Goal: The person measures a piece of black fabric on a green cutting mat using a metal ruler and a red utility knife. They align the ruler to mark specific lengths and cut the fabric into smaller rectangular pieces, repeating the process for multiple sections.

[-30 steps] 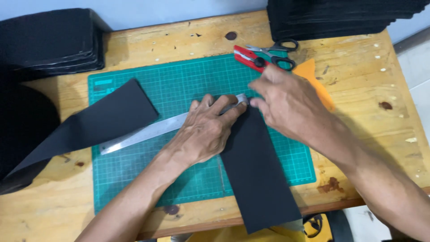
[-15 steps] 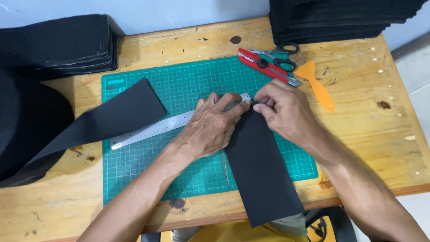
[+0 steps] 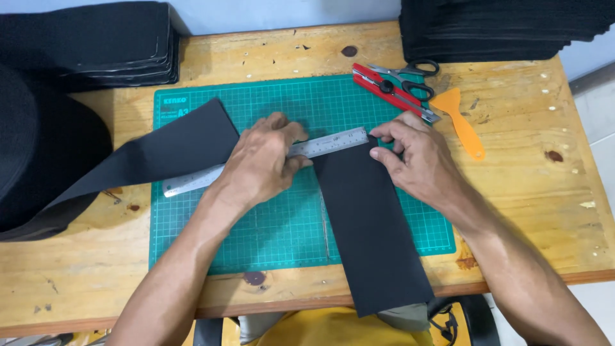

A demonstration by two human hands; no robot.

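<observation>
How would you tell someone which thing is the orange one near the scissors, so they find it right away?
Start at the green cutting mat on the wooden table and go to its upper right corner, just past the right hand. There a red utility knife and black-handled scissors lie together; beside them, on bare wood, is the orange scraper. It is the only orange thing, flat plastic, with a wide blade and a narrow handle.
</observation>
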